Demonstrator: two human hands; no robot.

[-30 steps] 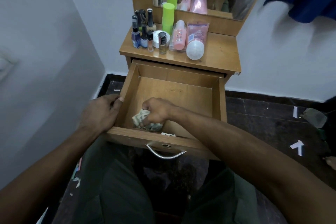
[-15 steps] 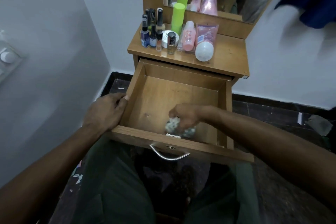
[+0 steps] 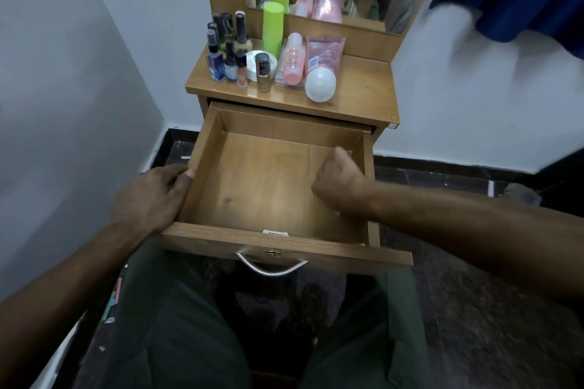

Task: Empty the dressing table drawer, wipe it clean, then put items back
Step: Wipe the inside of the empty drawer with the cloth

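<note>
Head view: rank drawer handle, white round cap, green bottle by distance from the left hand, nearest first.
From the left hand, which grips the drawer's left wall:
1. Drawer handle, on the drawer front, to the hand's right and nearer the camera.
2. White round cap, at the tabletop's front edge, right of the bottles.
3. Green bottle, at the back by the mirror.

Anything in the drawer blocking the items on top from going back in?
Nothing visible lies on the drawer floor. Only the right hand is inside, curled by the right wall; a cloth in it can't be seen. The left hand grips the left wall from outside. The bottles stand on the table top behind.
</note>
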